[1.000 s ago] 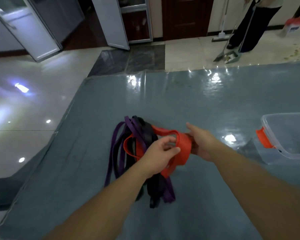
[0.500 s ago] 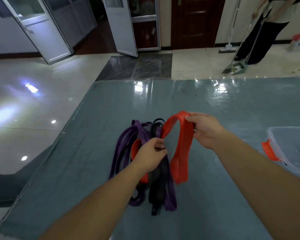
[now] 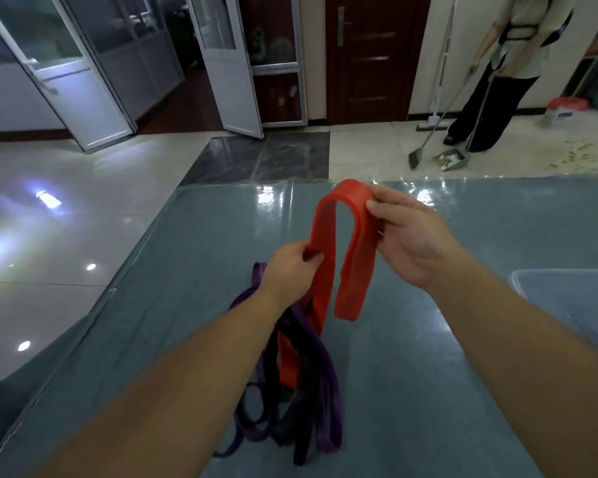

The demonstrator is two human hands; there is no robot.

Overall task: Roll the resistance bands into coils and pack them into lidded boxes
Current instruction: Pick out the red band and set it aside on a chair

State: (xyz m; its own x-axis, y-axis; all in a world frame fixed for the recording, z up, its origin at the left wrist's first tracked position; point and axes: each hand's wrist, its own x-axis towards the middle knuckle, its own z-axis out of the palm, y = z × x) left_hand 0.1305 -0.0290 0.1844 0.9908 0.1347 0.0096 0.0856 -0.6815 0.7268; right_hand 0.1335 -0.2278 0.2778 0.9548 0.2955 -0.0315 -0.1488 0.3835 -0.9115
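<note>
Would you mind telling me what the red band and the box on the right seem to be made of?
The red band looks like matte rubber or latex: a flat strip bending limply into an arch between both hands. The box looks like clear, slightly frosted hard plastic, since the table shows faintly through its wall.
</note>
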